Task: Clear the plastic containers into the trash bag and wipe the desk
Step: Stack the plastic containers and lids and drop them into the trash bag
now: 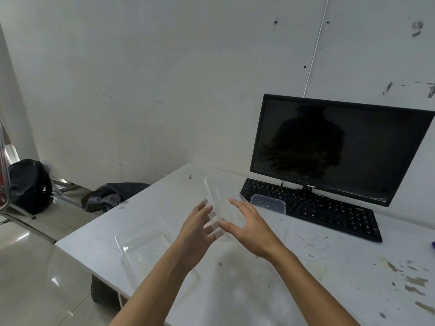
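A clear plastic container [222, 201] is held tilted on edge above the white desk [235, 290]. My left hand [197, 231] grips its near left rim, fingers curled under it. To the right of that container is my right hand [250, 228], fingers spread and straight, its thumb touching the container's lower edge. A second clear container [143, 251] lies flat near the desk's left edge. A third, lidded container [268, 204] sits against the keyboard. A dark bag [113, 196] lies crumpled on the floor beyond the desk's left side.
A black monitor [329, 149] and black keyboard [317, 208] fill the desk's back right. Stains [409, 281] speckle the desk's right part. A black bag [30, 184] rests on a metal frame at far left. The white wall stands close behind.
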### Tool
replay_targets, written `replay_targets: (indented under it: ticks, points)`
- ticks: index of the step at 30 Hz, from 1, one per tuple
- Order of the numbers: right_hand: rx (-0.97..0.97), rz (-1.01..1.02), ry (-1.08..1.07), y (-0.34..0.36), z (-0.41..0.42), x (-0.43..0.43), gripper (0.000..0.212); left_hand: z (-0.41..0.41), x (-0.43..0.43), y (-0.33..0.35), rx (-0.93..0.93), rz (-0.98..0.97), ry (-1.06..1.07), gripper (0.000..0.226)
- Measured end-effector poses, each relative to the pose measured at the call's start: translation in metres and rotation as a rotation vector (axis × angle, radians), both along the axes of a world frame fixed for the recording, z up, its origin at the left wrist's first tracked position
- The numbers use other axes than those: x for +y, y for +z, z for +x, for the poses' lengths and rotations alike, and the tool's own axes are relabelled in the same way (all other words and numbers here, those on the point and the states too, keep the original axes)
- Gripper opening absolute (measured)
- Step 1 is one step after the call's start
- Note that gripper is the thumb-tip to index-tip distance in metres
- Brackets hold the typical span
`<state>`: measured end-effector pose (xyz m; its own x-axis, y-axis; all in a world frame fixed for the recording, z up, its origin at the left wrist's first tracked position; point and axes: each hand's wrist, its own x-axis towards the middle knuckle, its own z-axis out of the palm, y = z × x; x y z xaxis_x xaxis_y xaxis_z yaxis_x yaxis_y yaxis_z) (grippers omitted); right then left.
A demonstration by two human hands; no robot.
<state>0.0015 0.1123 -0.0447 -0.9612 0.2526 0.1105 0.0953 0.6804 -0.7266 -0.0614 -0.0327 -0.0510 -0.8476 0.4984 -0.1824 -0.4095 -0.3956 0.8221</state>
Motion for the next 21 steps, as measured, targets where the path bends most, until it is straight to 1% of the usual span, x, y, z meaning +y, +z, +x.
replay_targets:
  ticks: [1, 4, 6, 9, 12, 14, 16, 18, 20, 21]
  points:
    - [0.004, -0.007, -0.002, -0.001, 0.0, 0.0, 0.077, 0.001, 0.001, -0.001, 0.002, 0.001, -0.011, 0.043]
    - [0.019, -0.036, -0.003, -0.001, 0.001, 0.001, 0.077, 0.002, 0.002, -0.005, 0.042, -0.045, -0.064, 0.075]
    - [0.013, -0.052, -0.002, -0.003, 0.0, 0.002, 0.078, 0.005, 0.002, -0.005, 0.067, -0.092, -0.1, 0.08]
    - [0.013, -0.096, 0.011, -0.005, 0.001, 0.005, 0.077, 0.003, 0.0, -0.004, 0.072, -0.138, -0.099, 0.075]
    - [0.047, -0.267, -0.062, -0.002, 0.003, 0.011, 0.075, -0.001, -0.006, 0.0, 0.06, -0.079, -0.107, 0.066]
    - [0.015, -0.387, -0.127, 0.002, 0.004, 0.015, 0.064, -0.001, -0.009, 0.004, 0.067, -0.033, -0.11, 0.051]
    - [-0.04, -0.484, -0.116, 0.005, 0.005, 0.018, 0.046, 0.001, -0.011, 0.005, 0.099, -0.016, -0.106, 0.042]
    - [-0.034, -0.528, -0.113, 0.005, 0.006, 0.017, 0.038, 0.002, -0.012, 0.003, 0.114, -0.02, -0.111, 0.042]
    - [0.013, -0.5, -0.141, 0.005, 0.005, 0.015, 0.037, 0.004, -0.014, 0.001, 0.143, -0.056, -0.143, 0.043]
    - [0.031, -0.487, -0.149, 0.005, 0.005, 0.013, 0.037, 0.006, -0.016, -0.001, 0.167, -0.08, -0.168, 0.048]
